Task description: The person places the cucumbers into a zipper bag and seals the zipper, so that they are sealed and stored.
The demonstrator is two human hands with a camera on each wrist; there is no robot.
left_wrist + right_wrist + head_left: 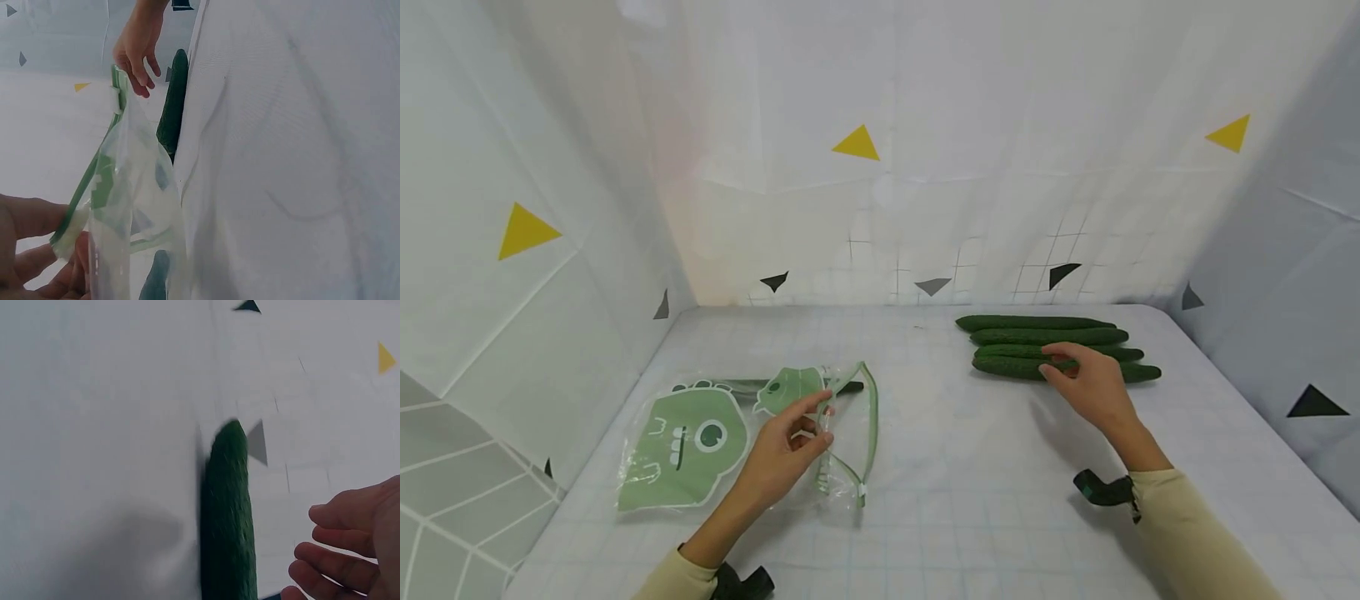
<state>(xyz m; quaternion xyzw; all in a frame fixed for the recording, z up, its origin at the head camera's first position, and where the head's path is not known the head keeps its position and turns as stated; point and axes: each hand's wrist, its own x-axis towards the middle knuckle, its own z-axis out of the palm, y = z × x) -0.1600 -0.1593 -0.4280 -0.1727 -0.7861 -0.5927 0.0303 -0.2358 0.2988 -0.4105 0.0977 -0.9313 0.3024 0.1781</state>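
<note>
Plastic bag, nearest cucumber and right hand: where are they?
Plastic bag (726,437): head view, on its green cartoon print.
Nearest cucumber (1011,367): head view, on its left half.
Right hand (1096,388): head view, on its middle.

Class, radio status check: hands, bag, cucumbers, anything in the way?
Left hand pinches bag edge, mouth gaping. Right hand over four cucumbers, gripping none. Nothing visible blocks its fingers.
</note>
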